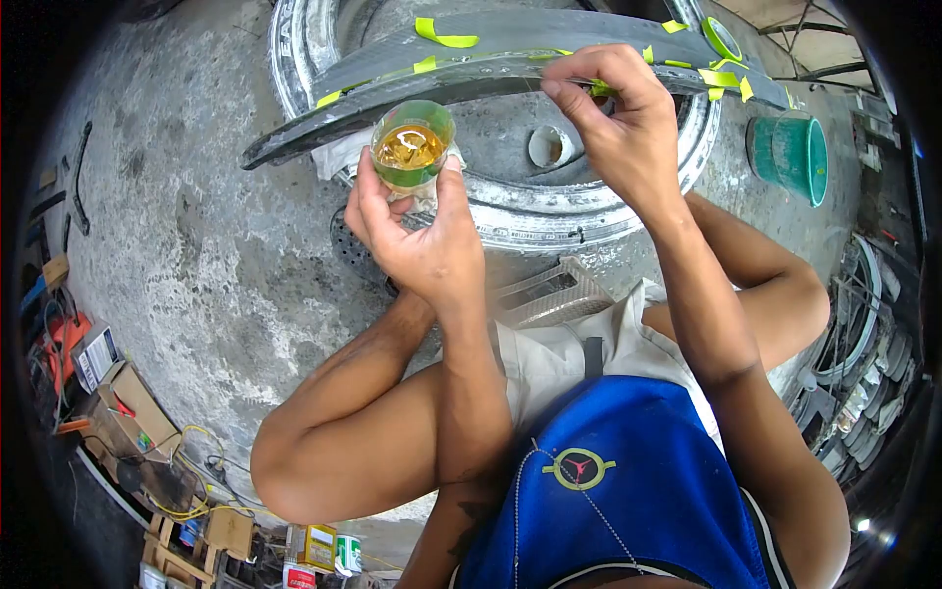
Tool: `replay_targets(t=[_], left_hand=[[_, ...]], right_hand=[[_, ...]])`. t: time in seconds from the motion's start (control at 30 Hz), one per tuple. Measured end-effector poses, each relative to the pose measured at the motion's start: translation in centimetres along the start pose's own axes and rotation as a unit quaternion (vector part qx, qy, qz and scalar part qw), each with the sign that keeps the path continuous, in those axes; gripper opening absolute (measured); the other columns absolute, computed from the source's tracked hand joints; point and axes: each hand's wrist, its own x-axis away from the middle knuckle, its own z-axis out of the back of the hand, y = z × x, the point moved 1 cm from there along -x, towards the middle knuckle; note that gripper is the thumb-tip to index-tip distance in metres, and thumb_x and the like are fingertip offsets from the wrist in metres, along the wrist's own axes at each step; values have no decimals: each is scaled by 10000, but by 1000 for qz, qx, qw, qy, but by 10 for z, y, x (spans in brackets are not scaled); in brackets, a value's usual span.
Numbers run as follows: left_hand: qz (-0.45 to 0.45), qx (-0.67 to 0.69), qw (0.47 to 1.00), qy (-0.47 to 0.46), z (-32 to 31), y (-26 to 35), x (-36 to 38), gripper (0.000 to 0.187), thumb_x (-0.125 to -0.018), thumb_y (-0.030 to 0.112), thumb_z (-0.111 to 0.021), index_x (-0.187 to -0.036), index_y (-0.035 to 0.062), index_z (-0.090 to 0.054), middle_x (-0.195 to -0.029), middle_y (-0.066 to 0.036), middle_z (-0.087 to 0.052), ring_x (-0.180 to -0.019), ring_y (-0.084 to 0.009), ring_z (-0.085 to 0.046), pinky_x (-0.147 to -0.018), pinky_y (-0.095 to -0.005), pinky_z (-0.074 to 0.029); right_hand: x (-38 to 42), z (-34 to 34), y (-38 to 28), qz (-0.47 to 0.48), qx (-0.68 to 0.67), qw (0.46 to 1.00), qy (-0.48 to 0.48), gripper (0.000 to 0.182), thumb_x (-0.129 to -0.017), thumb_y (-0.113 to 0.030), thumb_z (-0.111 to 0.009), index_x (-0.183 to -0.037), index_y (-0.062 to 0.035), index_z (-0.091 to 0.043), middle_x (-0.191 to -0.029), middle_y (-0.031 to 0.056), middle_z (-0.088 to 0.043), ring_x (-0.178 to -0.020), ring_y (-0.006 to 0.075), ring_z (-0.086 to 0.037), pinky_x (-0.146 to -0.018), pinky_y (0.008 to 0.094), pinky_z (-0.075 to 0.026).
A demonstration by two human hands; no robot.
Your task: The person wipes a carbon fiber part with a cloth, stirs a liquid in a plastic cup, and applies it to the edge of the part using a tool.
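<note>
My left hand [424, 240] holds up a clear cup [412, 147] of amber liquid, with green showing around its sides. The fingers and thumb close around the cup's lower part. My right hand [633, 133] is raised at the near edge of a long dark grey panel [549, 37], thumb and fingertips pinched together. Whatever lies in that pinch is too small to make out. Strips of yellow-green tape [446, 35] stick to the panel, which rests across a whitish, dusty tire [520, 224]. Inside the tire's ring stands a small white cup [548, 147].
A roll of green tape [723, 39] is at the panel's right end. Beyond the tire on the right stands a green bucket [790, 157]. Cardboard boxes [128, 402] and cables lie at the lower left. Stacked scrap parts [863, 363] line the right side.
</note>
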Motion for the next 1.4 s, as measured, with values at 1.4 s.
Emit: replay_targets(t=[1.4], left_hand=[[1, 44, 999, -17, -2, -5, 4, 739, -815, 35, -883, -1471, -10, -546, -1334, -140, -517, -1093, -212, -589, -934, -340, -504]], right_hand=[[6, -1, -10, -27, 16, 999, -20, 103, -861, -103, -813, -962, -122, -799, -958, 35, -734, -881, 208, -691, -709, 336, -535]])
